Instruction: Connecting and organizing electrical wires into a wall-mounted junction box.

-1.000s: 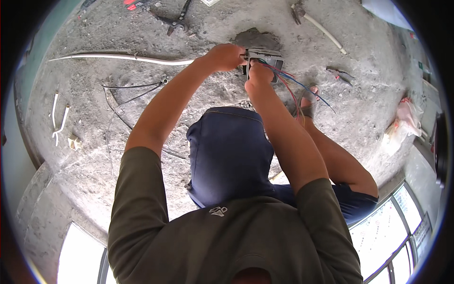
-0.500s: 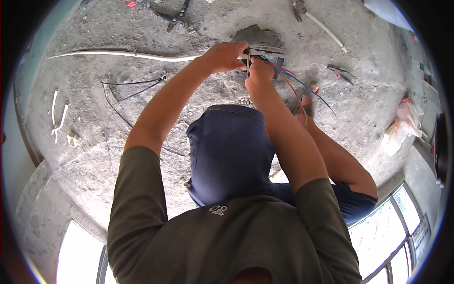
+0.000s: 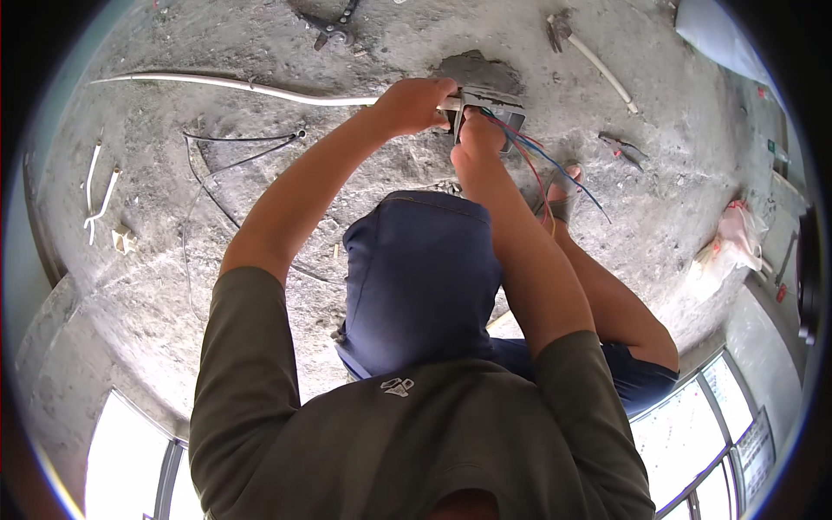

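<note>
A grey electrical junction box [image 3: 513, 123] sits at the top middle, its open side facing me. From the left, a long white conduit pipe [image 3: 260, 87] runs along the concrete to the box. My left hand [image 3: 414, 106] is closed around the pipe's end where it meets the box's left wall. Inside the box mouth, my right hand [image 3: 479, 136] has its fingers bent and closed; what they hold is hidden. Blue wire [image 3: 572, 171] and red wire [image 3: 535, 166] trail out of the box to the right of that hand, with a yellow-green one hanging lower.
Pliers [image 3: 622, 149] lie right of the box, a hammer [image 3: 559, 30] and a short white pipe [image 3: 602, 71] beyond it. Black cable [image 3: 212, 191] loops on the left. Large cutters [image 3: 332, 24] rest at the far edge, a plastic bag [image 3: 732, 243] at right.
The view has shifted slightly, so the floor things sit a little differently. Both hands stay at the box with nearly the same hold.
</note>
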A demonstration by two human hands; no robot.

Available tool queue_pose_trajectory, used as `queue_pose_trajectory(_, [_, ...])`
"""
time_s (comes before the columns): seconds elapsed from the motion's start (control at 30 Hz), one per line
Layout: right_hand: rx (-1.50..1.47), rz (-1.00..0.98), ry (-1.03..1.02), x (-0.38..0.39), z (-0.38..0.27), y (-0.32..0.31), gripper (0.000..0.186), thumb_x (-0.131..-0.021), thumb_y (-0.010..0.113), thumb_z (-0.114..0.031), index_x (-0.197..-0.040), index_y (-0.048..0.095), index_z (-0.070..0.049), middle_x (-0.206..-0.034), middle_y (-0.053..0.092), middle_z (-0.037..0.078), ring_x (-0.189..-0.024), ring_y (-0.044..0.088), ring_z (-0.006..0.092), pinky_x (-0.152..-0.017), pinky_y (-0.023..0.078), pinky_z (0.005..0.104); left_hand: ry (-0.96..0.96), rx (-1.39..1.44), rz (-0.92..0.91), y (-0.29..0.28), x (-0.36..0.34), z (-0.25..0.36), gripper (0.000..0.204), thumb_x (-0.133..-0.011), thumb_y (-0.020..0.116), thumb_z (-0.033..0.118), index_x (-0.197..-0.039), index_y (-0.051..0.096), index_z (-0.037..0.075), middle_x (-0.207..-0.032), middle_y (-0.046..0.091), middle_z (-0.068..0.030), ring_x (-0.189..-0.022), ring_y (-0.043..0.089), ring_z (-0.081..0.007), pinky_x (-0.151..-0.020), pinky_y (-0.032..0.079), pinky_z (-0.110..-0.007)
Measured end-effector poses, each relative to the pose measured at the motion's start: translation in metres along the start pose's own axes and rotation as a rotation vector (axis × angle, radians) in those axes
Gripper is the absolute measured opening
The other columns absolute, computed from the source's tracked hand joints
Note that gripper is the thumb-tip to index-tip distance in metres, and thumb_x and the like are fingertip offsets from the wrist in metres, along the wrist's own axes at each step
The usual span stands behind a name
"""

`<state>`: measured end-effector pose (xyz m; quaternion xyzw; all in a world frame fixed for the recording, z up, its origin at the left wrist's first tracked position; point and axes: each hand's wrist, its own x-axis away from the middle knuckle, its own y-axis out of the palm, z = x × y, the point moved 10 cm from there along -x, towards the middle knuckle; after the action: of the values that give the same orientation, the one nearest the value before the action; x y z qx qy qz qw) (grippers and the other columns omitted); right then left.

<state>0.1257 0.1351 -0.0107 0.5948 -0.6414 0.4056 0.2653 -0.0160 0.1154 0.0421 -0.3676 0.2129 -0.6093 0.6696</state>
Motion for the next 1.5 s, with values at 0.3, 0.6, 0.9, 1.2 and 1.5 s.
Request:
queue_pose_trajectory(0.3, [0.545,-0.087,-0.138,-0.038,0.02,0.007,0.037,-0.097,0.043,-0.035,-0.111,0.06,-0.006,-0.09,0.067,0.005,-0.078,0.06,0.0141,-0.066,0.045,0.0305,-0.101,0.092,-0.37,0.025,-0.006,-0.025,0.033,-0.083,0.065,0.03,-0.105,0.056,0.006,-0.078,0.064,-0.0145,-0.08,0.063,-0.0326,-0.069,0.046,-0.046])
queue_pose_trajectory(0.6, [-0.078,-0.012,0.001,-0.02,0.011,-0.009,0.015,-0.089,0.057,-0.022,-0.09,0.056,-0.008,-0.077,0.059,0.003,-0.065,0.054,0.0133,-0.054,0.039,0.0279,0.02,-0.05,-0.092,0.011,-0.007,0.004,0.032,-0.084,0.064,0.029,-0.103,0.054,0.006,-0.074,0.063,-0.0141,-0.077,0.063,-0.0343,-0.068,0.047,-0.046])
queue_pose_trajectory(0.9, [-0.174,-0.084,0.004,-0.02,0.012,0.0,0.035,-0.081,0.068,-0.013,-0.11,0.056,0.002,-0.099,0.061,0.007,-0.083,0.056,0.017,-0.07,0.044,0.0354,0.114,-0.006,-0.078,0.015,-0.007,0.012,0.046,-0.081,0.067,0.034,-0.11,0.048,0.004,-0.085,0.063,-0.0166,-0.085,0.061,-0.0379,-0.072,0.045,-0.048])
queue_pose_trajectory(1.2, [-0.186,-0.064,0.047,0.009,0.014,-0.003,0.031,-0.082,0.068,-0.012,-0.107,0.056,0.002,-0.092,0.061,0.005,-0.078,0.057,0.0165,-0.068,0.044,0.0349,-0.078,0.109,-0.424,0.025,-0.009,-0.007,0.025,-0.084,0.063,0.025,-0.096,0.057,0.004,-0.077,0.063,-0.017,-0.079,0.062,-0.0349,-0.068,0.045,-0.045])
queue_pose_trajectory(1.5, [-0.245,-0.129,-0.053,-0.029,0.013,-0.005,0.033,-0.082,0.069,-0.013,-0.108,0.057,0.003,-0.098,0.063,0.006,-0.081,0.059,0.0173,-0.071,0.046,0.0337,0.007,0.077,0.021,0.009,-0.006,0.003,0.031,-0.081,0.067,0.022,-0.102,0.053,0.005,-0.09,0.063,-0.0141,-0.084,0.062,-0.0338,-0.071,0.048,-0.043])
